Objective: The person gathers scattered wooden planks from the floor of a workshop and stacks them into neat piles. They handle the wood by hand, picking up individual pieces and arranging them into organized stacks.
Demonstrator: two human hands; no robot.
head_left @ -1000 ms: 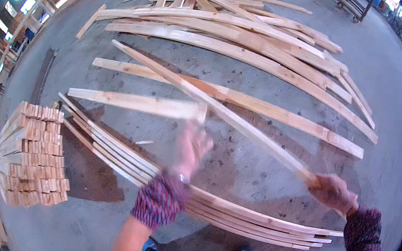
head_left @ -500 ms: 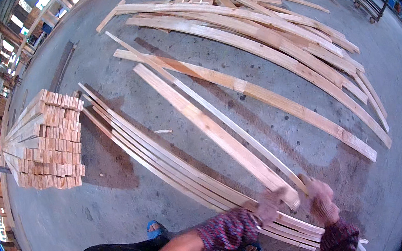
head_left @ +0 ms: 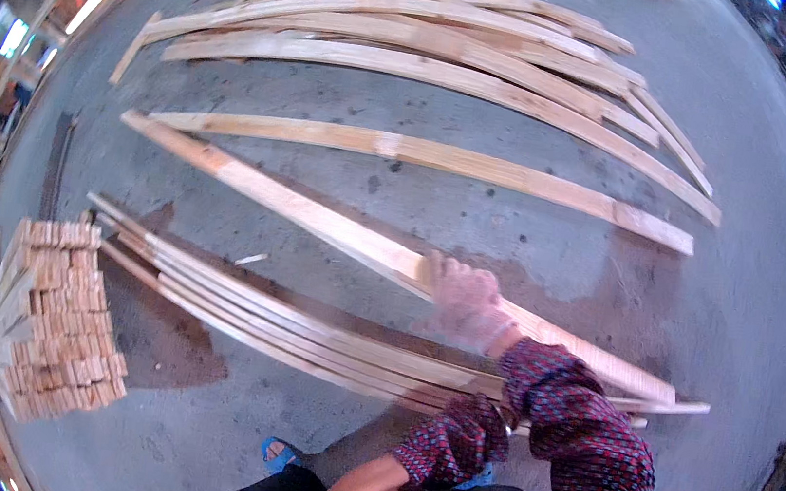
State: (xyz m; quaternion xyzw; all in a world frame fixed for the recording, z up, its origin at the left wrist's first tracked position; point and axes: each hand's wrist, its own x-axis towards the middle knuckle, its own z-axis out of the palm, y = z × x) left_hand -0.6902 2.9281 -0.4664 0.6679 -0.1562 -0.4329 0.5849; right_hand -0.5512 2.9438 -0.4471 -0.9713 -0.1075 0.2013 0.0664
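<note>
My right hand, in a pale glove, lies across a long wooden board, its fingers closed over the edge. The board slants from the far left to the near right, its near end by the ends of a row of slats. Those long, thin slats lie side by side on the floor, nearer to me. My left forearm with its patterned sleeve reaches to the near side of the row. Behind the right sleeve, my left hand is almost wholly hidden, so its fingers do not show.
Beyond the slanting board lies a single board, and farther off a loose pile of boards. A neat stack of slats stands at the left. A small wood scrap lies on the concrete floor. My sandalled foot is at the bottom.
My right hand has gone from the near end of a thin slat to partway along a board. Two separate slanting pieces now appear as one. My left hand has slipped behind the right sleeve.
</note>
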